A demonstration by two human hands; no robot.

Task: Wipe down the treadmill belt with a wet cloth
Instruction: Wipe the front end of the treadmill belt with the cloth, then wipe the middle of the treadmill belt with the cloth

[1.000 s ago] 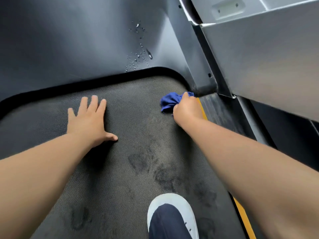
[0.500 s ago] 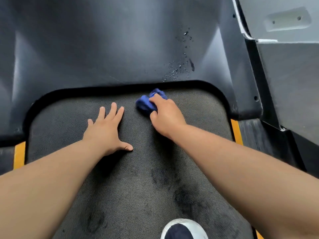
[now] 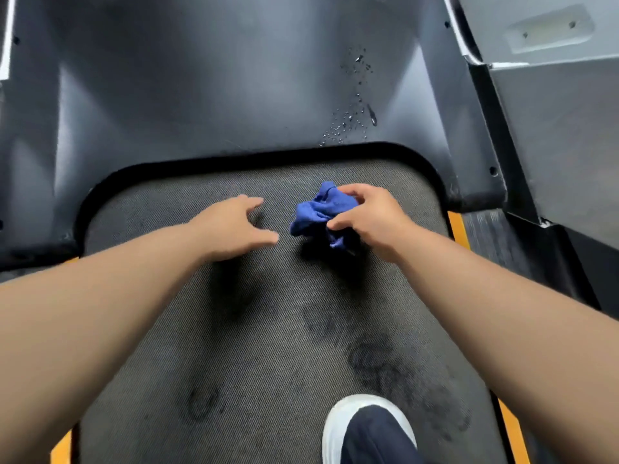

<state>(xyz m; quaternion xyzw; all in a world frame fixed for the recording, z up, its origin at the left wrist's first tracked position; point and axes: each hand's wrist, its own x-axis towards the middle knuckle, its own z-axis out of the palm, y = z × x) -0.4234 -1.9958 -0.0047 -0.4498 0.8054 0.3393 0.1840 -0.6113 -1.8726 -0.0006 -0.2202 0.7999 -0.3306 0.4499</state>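
Note:
The grey textured treadmill belt (image 3: 254, 346) fills the middle of the head view, with dark damp patches toward the near right. My right hand (image 3: 371, 216) holds a crumpled blue cloth (image 3: 318, 212) between thumb and fingers, lifted a little above the belt near its front end. My left hand (image 3: 234, 226) hovers just left of the cloth, raised off the belt, with fingers relaxed and thumb spread, holding nothing.
The dark motor cover (image 3: 217, 88) rises ahead, with water drops (image 3: 351, 115) on its right side. Yellow-edged side rails (image 3: 457, 229) flank the belt. A grey upright panel (image 3: 562, 135) stands at right. My white-toed shoe (image 3: 368, 430) rests on the belt near the bottom.
My right hand has lifted the cloth off the belt and now holds it bunched. My left hand came off the belt and moved toward the cloth.

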